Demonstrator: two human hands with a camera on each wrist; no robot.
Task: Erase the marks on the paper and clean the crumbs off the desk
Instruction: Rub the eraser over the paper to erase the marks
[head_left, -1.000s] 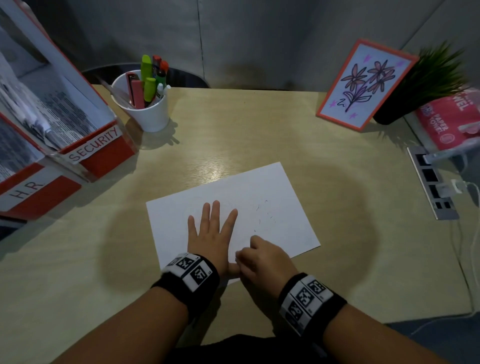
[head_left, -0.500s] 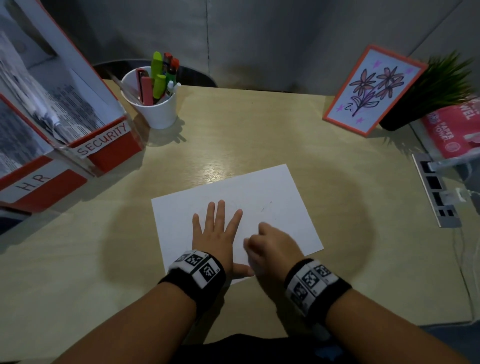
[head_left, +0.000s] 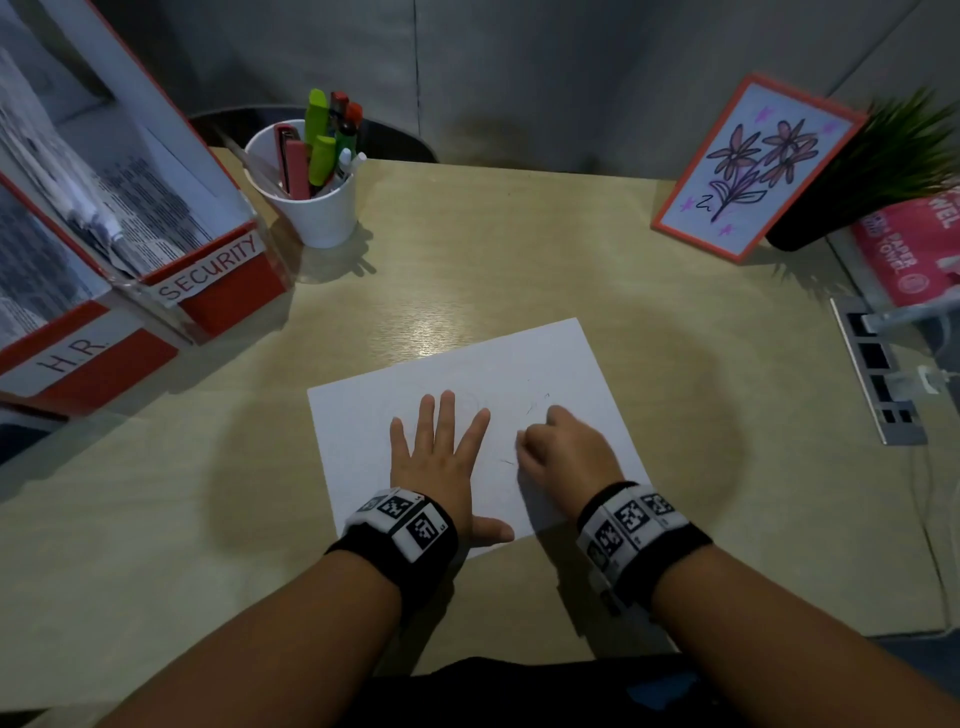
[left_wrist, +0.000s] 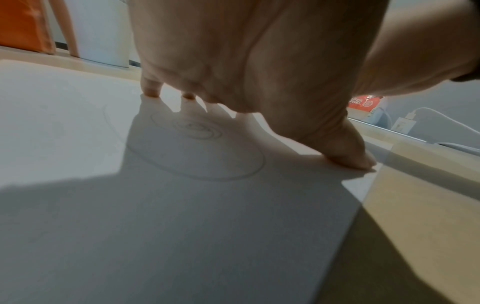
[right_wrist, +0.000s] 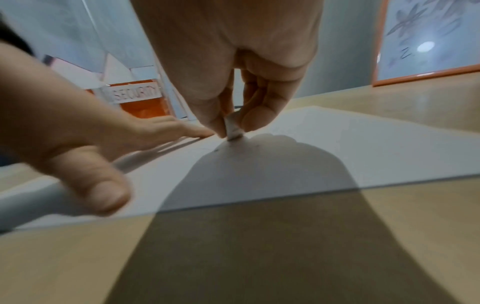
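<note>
A white sheet of paper (head_left: 545, 369) lies on the wooden desk (head_left: 519, 249). My left hand (head_left: 441, 457) presses flat on it with fingers spread, thumb at the near edge. Beneath that palm faint pencil circles (left_wrist: 197, 131) show in the left wrist view. My right hand (head_left: 561, 447) is curled beside it, and in the right wrist view its thumb and fingers pinch a small white eraser (right_wrist: 233, 128) whose tip touches the paper (right_wrist: 363, 148). Small dark crumbs and short pencil marks (head_left: 530, 408) lie near the right hand.
Red file boxes (head_left: 218, 275) labelled SECURITY and H.R. stand at the left. A white cup of markers (head_left: 317, 208) sits behind the paper. At the back right are a framed flower drawing (head_left: 753, 166), a plant (head_left: 893, 156), a pink paper towel pack (head_left: 914, 249) and a power strip (head_left: 878, 374).
My right hand has moved forward and to the right over the paper with the eraser. The left hand stays pressed flat on the sheet.
</note>
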